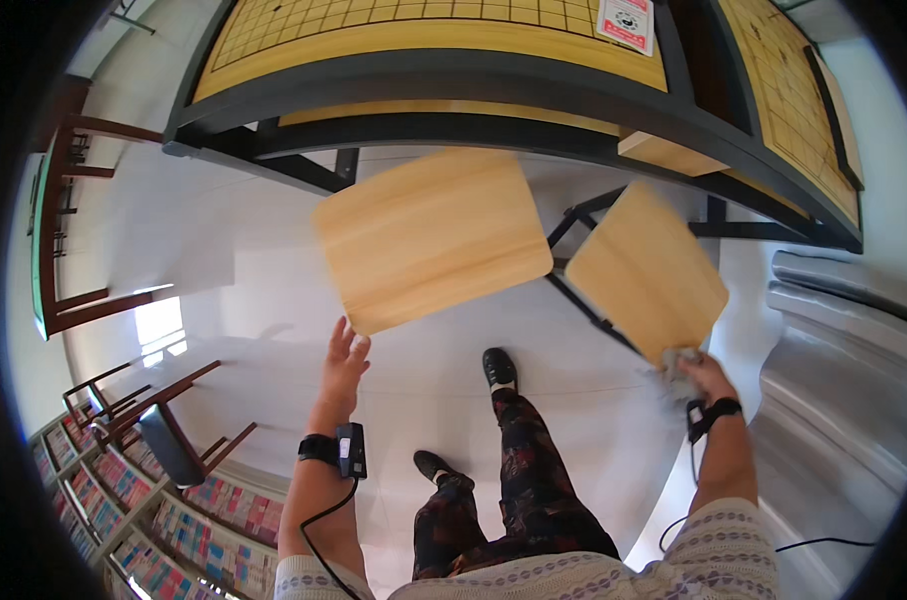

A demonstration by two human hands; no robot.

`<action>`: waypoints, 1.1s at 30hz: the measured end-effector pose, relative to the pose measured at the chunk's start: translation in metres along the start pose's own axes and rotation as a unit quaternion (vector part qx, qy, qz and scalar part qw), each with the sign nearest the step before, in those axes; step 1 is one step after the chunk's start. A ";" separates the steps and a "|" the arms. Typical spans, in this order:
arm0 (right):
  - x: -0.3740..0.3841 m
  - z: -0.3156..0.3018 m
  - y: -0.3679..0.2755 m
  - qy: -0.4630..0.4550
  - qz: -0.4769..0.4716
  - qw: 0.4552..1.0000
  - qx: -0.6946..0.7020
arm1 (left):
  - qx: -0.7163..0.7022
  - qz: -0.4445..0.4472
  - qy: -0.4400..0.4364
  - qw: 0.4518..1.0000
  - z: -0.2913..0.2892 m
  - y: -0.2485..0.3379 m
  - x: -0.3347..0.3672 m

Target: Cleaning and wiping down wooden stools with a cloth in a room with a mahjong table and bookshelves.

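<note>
Two stools with light wood tops stand in front of me by a dark-framed table. At the near left corner of the left stool's seat (434,240) is my left hand (344,365), its fingers spread and holding nothing. Whether the fingertips touch that corner I cannot tell. My right hand (709,376) grips a crumpled grey cloth (681,370), blurred by motion, against the near edge of the right stool's seat (649,270). Black legs show beneath that stool. Each of my wrists wears a black strap, with a small box and cable.
The table (424,75) carries yellow gridded boards and a red-and-white card box (627,25). A grey padded sofa (834,380) is on the right. Dark wooden chairs, a black-seated chair (170,445) and a full bookshelf (194,520) stand at left.
</note>
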State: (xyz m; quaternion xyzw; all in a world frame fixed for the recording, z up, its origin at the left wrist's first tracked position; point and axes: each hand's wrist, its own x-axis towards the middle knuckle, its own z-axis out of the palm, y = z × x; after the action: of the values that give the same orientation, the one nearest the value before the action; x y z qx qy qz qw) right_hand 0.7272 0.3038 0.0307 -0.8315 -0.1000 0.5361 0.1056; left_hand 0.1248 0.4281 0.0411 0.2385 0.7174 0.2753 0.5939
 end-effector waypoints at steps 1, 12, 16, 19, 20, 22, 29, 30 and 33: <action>-0.005 -0.001 -0.022 0.013 -0.040 0.999 -0.017 | 0.024 -0.040 0.005 0.999 0.000 0.000 -0.004; 0.015 -0.016 0.026 0.255 -0.107 0.943 -0.184 | 0.021 0.042 -0.084 0.995 0.019 0.010 0.045; -0.043 0.027 0.049 0.239 -0.083 0.955 -0.155 | 0.104 0.144 -0.064 0.982 0.008 0.015 0.053; -0.115 0.093 0.030 0.216 -0.123 0.949 -0.192 | 0.249 0.146 -0.131 0.948 -0.059 -0.002 0.033; -0.113 0.088 0.044 0.255 -0.139 0.910 -0.294 | 0.206 0.126 -0.225 0.944 -0.088 -0.033 0.038; -0.144 0.139 0.025 0.223 -0.148 0.912 -0.311 | 0.364 0.220 -0.175 0.888 -0.177 -0.090 0.018; -0.222 0.249 -0.090 0.175 -0.228 0.887 -0.361 | 0.390 -0.032 0.051 0.919 -0.449 -0.067 -0.095; -0.228 0.275 -0.120 0.153 -0.245 0.888 -0.359 | 0.409 -0.025 0.081 0.908 -0.482 -0.066 -0.111; -0.252 0.353 -0.201 0.096 -0.303 0.874 -0.368 | 0.384 -0.073 0.183 0.902 -0.544 -0.065 -0.145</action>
State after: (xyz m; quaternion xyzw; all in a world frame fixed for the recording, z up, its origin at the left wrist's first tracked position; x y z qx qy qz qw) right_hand 0.2920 0.4505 0.1645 -0.7870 -0.5261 0.3196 -0.0416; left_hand -0.3851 0.2224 0.1797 0.3410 0.8787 -0.0268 0.3331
